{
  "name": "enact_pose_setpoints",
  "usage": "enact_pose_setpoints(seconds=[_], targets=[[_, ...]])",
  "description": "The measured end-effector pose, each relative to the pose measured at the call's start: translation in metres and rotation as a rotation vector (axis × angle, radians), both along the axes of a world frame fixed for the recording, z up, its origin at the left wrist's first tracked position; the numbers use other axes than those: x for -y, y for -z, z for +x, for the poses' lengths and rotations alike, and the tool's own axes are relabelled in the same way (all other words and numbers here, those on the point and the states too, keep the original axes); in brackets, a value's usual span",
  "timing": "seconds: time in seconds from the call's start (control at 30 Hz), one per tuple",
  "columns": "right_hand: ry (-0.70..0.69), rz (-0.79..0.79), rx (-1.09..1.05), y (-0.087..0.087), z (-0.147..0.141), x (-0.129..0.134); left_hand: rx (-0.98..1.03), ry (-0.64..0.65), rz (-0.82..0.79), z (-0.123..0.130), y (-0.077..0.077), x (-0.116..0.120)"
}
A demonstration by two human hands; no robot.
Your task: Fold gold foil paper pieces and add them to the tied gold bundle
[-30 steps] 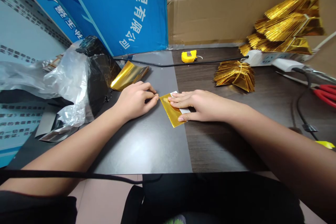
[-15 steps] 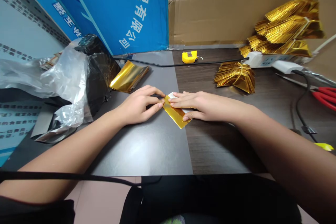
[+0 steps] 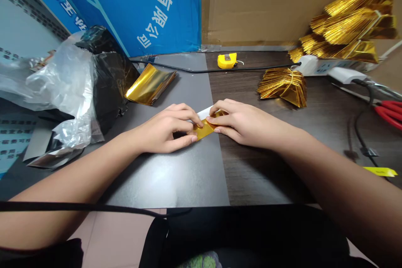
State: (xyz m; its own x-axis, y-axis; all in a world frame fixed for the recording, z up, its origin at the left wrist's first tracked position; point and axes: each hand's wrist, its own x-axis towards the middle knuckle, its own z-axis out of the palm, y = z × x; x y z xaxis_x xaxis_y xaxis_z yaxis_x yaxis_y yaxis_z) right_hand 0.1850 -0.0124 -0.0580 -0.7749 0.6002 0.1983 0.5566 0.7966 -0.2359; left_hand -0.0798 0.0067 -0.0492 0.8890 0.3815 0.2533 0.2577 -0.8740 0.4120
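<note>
A gold foil sheet (image 3: pixel 203 131) with a white underside lies at the table's middle, between my hands. My left hand (image 3: pixel 169 129) rests on its left part, fingers apart and pressing the foil flat, with nothing gripped. At the sheet's right end, my right hand (image 3: pixel 240 123) pinches the foil between thumb and fingers. Part of the sheet is hidden under the fingers of both hands. A stack of flat gold sheets (image 3: pixel 150 84) lies behind my left hand. Behind my right hand sits a tied bundle of folded gold foil (image 3: pixel 282 87).
A yellow tape measure (image 3: pixel 227 60) and a black cable lie at the back. More gold bundles (image 3: pixel 348 23) are piled beside a white power strip (image 3: pixel 325 66). A black bag (image 3: pixel 109 83) with clear plastic is at left, a red cable (image 3: pixel 391 113) at right.
The gold sheet has turned so its long edge lies more crosswise. My left fingers have moved onto the foil, and my right fingers have drawn together at its right end. The view has shifted slightly.
</note>
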Motion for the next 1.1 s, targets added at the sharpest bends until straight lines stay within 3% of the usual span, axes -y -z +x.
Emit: enact_pose_setpoints(seconds=[0.23, 0.4, 0.47, 0.57, 0.67, 0.97, 1.1], targets=[[-0.04, -0.06, -0.112, 0.004, -0.004, 0.001, 0.05, 0.067, -0.09, 0.002, -0.001, 0.004], [-0.098, -0.168, -0.171, 0.004, -0.013, 0.005, 0.214, -0.26, 0.008, 0.002, 0.008, -0.003], [-0.155, -0.202, -0.194, 0.004, -0.016, 0.005, 0.16, -0.365, 0.021, 0.001, 0.012, -0.006], [-0.23, -0.166, -0.225, 0.006, -0.017, 0.005, -0.017, -0.422, 0.013, 0.001, 0.013, -0.008], [-0.254, -0.115, -0.217, 0.009, -0.016, 0.004, -0.121, -0.413, -0.004, 0.001, 0.011, -0.007], [-0.307, -0.148, -0.207, 0.007, -0.018, 0.007, -0.177, -0.275, -0.058, -0.004, 0.0, -0.011], [-0.31, -0.147, -0.208, 0.007, -0.018, 0.007, -0.197, -0.271, -0.063, -0.004, -0.003, -0.01]])
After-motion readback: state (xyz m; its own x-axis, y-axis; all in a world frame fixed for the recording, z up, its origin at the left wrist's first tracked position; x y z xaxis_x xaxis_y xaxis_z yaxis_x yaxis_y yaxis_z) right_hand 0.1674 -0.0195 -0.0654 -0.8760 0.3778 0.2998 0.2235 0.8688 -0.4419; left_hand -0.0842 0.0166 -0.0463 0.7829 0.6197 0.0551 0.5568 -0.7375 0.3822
